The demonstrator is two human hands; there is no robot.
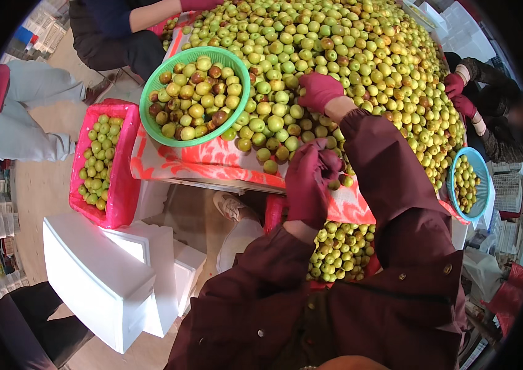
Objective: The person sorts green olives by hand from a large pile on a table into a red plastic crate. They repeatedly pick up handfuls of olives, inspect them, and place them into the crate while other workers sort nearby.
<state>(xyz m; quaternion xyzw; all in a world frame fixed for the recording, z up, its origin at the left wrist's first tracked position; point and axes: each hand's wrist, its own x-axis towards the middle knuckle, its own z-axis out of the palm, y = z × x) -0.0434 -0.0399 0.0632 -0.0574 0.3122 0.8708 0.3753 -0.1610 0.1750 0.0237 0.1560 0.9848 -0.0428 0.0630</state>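
A large heap of green and brown-flecked jujubes (pixel 358 51) covers the table. My right hand (pixel 320 94), in a dark red glove, reaches onto the heap with its fingers among the fruit; whether it grips one is hidden. Nearer the table's edge is my left hand (pixel 310 173), gloved alike, its fingers curled over loose jujubes; what it may hold cannot be seen. To its left a green plastic basket (pixel 148 115) holds browner jujubes. Below my forearms, a container of green jujubes (pixel 341 254) is partly hidden by my sleeves.
A pink-lined box (pixel 125 194) of green jujubes stands left of the table, beside white foam boxes (pixel 99 259). At the right edge sits a blue basket (pixel 485 185) with fruit. Co-workers' gloved hands (pixel 460 95) touch the heap's right side; another person's arm (pixel 155 16) is at upper left.
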